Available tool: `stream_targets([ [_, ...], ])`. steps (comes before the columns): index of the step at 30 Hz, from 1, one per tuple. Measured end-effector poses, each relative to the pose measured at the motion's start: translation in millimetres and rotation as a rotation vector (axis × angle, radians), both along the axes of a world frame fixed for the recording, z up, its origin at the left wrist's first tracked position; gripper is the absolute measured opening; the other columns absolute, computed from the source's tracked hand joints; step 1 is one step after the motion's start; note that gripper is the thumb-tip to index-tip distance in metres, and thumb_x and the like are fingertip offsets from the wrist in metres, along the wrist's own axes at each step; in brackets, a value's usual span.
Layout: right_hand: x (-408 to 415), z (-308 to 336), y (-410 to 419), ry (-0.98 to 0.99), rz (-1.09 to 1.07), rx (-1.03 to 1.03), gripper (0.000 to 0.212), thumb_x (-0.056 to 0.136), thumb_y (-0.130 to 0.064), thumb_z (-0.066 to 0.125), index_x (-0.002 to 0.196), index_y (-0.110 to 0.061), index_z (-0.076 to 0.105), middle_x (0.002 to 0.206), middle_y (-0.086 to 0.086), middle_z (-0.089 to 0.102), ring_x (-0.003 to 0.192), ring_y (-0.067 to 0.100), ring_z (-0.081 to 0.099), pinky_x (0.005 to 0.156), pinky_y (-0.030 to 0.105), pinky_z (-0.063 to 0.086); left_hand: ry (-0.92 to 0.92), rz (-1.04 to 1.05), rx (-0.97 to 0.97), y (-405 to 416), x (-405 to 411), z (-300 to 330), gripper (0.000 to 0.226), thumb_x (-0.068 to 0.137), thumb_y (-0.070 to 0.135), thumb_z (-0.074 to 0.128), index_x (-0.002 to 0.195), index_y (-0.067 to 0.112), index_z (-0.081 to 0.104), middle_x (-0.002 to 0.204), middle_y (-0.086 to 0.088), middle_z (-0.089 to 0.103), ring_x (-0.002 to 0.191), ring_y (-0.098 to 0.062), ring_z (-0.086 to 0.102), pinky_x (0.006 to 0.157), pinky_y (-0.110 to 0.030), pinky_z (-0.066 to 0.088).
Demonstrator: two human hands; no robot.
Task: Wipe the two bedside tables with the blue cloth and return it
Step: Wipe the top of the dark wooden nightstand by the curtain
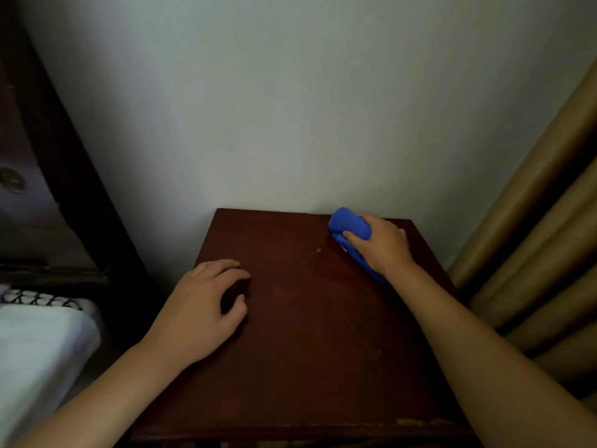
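clearly the right hand [384, 245] is clutching the bunched blue cloth [350, 226] at the bench's [307, 334] far right corner, while the left hand [206, 302] is resting on it, loosely curled, holding nothing. soft, light and limp, it is probably handling best bunched under the palm.

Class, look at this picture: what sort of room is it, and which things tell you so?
Most likely a bedroom. A dark wooden bedside table stands against the wall, a bed with white bedding lies beside it, and tan curtains hang on the other side.
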State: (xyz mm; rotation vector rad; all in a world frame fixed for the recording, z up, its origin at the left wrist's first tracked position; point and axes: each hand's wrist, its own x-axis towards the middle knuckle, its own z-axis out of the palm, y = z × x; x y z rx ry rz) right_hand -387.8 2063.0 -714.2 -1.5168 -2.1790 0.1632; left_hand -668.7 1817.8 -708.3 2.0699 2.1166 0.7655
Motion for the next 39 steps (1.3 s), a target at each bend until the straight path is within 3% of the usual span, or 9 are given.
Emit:
stream_targets([
  [4, -28.8, 0.3, -4.2, -0.013, 0.058, 0.005, 0.032, 0.094, -0.061, 0.058, 0.090, -0.030, 0.056, 0.085, -0.007, 0.062, 0.089, 0.027, 0.064, 0.086, 0.044, 0.045, -0.015, -0.001, 0.006, 1.0, -1.7, -4.0, 0.042, 0.095, 0.043, 0.055, 0.135, 0.035, 0.061, 0.146, 0.014, 0.051, 0.138, -0.008, 0.041, 0.119, -0.037, 0.034],
  [9, -126.8, 1.0, -30.1, -0.058, 0.224, 0.045, 0.037, 0.091, -0.063, 0.058, 0.105, -0.029, 0.061, 0.106, -0.001, 0.071, 0.102, 0.030, 0.065, 0.087, 0.043, 0.042, 0.015, 0.012, -0.001, 1.6, -1.2, -5.4, 0.043, 0.094, 0.043, 0.055, 0.136, 0.035, 0.061, 0.147, 0.013, 0.051, 0.137, -0.008, 0.042, 0.118, -0.031, 0.031],
  [14, -195.0, 3.1, -61.3, -0.076, 0.381, 0.028, 0.036, 0.094, -0.059, 0.058, 0.107, -0.026, 0.059, 0.107, 0.000, 0.068, 0.101, 0.029, 0.061, 0.086, 0.045, 0.040, -0.013, 0.012, 0.007, -3.0, -2.2, -7.0, 0.042, 0.093, 0.040, 0.057, 0.135, 0.034, 0.062, 0.147, 0.013, 0.052, 0.139, -0.008, 0.041, 0.117, -0.027, 0.025],
  [19, -157.3, 11.0, -49.9, -0.071, 0.478, -0.027, 0.033, 0.095, -0.058, 0.062, 0.105, -0.026, 0.061, 0.105, -0.001, 0.069, 0.098, 0.027, 0.063, 0.090, 0.046, 0.047, -0.083, -0.046, 0.011, -13.0, -17.0, -7.9, 0.039, 0.096, 0.038, 0.057, 0.134, 0.040, 0.061, 0.148, 0.021, 0.047, 0.139, 0.001, 0.036, 0.118, -0.025, 0.028],
  [22, -104.1, 14.9, -21.5, -0.054, 0.373, -0.049, 0.033, 0.094, -0.053, 0.067, 0.106, -0.022, 0.066, 0.103, 0.002, 0.072, 0.096, 0.028, 0.066, 0.087, 0.042, 0.049, -0.075, -0.112, -0.001, -25.5, -32.8, -8.4, 0.037, 0.097, 0.040, 0.055, 0.133, 0.045, 0.059, 0.146, 0.029, 0.044, 0.139, 0.009, 0.033, 0.118, -0.024, 0.029],
  [26, -69.6, 11.2, -1.6, -0.012, 0.286, -0.073, 0.028, 0.093, -0.050, 0.071, 0.090, -0.025, 0.059, 0.082, -0.005, 0.063, 0.083, 0.026, 0.064, 0.070, 0.036, 0.039, -0.101, -0.085, 0.052, -30.1, -31.0, -9.5, 0.035, 0.096, 0.035, 0.056, 0.130, 0.041, 0.063, 0.142, 0.028, 0.048, 0.136, 0.010, 0.035, 0.113, -0.010, 0.021],
  [28, -78.1, 8.8, -1.1, -0.018, 0.284, -0.075, 0.028, 0.093, -0.051, 0.069, 0.087, -0.029, 0.056, 0.078, -0.011, 0.058, 0.080, 0.023, 0.062, 0.069, 0.035, 0.036, -0.111, -0.075, 0.072, -26.7, -29.0, -9.6, 0.033, 0.094, 0.032, 0.059, 0.126, 0.038, 0.066, 0.139, 0.024, 0.052, 0.134, 0.007, 0.039, 0.111, -0.011, 0.024],
  [35, -159.7, 10.9, -26.1, -0.049, 0.371, -0.024, 0.028, 0.094, -0.053, 0.066, 0.096, -0.026, 0.060, 0.095, 0.001, 0.069, 0.092, 0.030, 0.065, 0.082, 0.042, 0.049, -0.134, -0.066, 0.085, -22.7, -31.4, -15.1, 0.036, 0.088, 0.037, 0.054, 0.121, 0.038, 0.068, 0.134, 0.025, 0.055, 0.130, 0.007, 0.041, 0.106, -0.005, 0.022],
  [39, -235.2, 8.5, -64.8, -0.083, 0.498, 0.028, 0.038, 0.093, -0.058, 0.061, 0.111, -0.025, 0.062, 0.111, 0.001, 0.071, 0.104, 0.030, 0.064, 0.093, 0.047, 0.045, -0.120, -0.055, 0.082, -24.1, -31.5, -15.5, 0.035, 0.089, 0.033, 0.057, 0.122, 0.037, 0.068, 0.135, 0.023, 0.056, 0.131, 0.007, 0.041, 0.108, -0.009, 0.026],
])
